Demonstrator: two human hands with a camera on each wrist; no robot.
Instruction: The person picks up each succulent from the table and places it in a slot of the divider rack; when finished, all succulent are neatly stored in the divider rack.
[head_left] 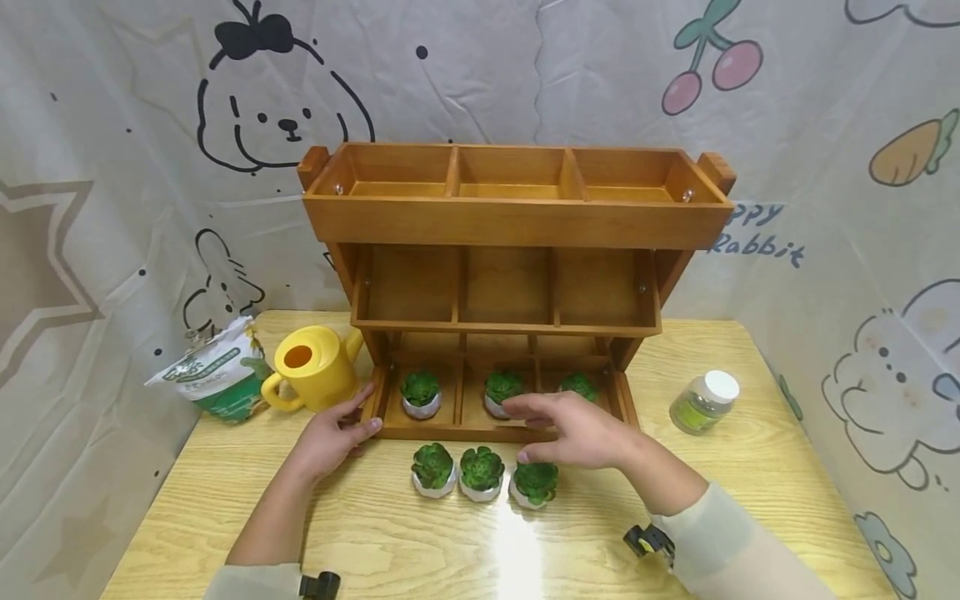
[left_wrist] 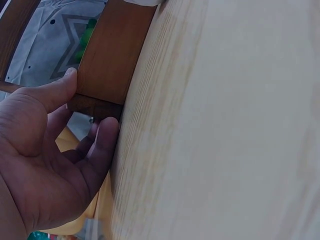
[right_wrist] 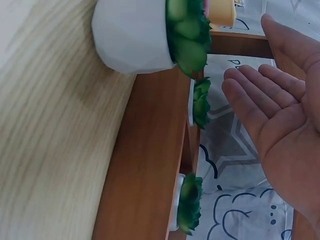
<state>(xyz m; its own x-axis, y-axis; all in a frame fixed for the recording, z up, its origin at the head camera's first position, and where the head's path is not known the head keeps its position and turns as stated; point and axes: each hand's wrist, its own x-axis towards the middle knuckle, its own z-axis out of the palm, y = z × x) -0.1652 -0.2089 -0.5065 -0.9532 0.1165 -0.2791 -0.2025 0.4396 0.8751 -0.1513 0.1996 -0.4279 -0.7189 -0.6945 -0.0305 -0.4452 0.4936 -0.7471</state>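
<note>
A three-tier wooden plant shelf (head_left: 519, 223) stands on the table. My left hand (head_left: 333, 435) grips the front left corner of its bottom tier; the left wrist view shows the thumb on the front board (left_wrist: 112, 55) and fingers around the end. My right hand (head_left: 581, 429), empty with fingers extended, hovers over the front right potted succulent (head_left: 536, 483). Beside that pot stand a middle potted succulent (head_left: 482, 473) and a left one (head_left: 433, 469). In the bottom tier sit potted succulents in the left (head_left: 421, 394), middle (head_left: 502, 389) and right (head_left: 579, 385) compartments, the last partly hidden by my right hand.
Left of the shelf stands a yellow watering can (head_left: 317, 367), beside a green and white bag (head_left: 221, 371). A small jar with a white lid (head_left: 705, 402) stands on the right. Printed cloth (head_left: 480, 75) hangs behind the table (head_left: 405, 550).
</note>
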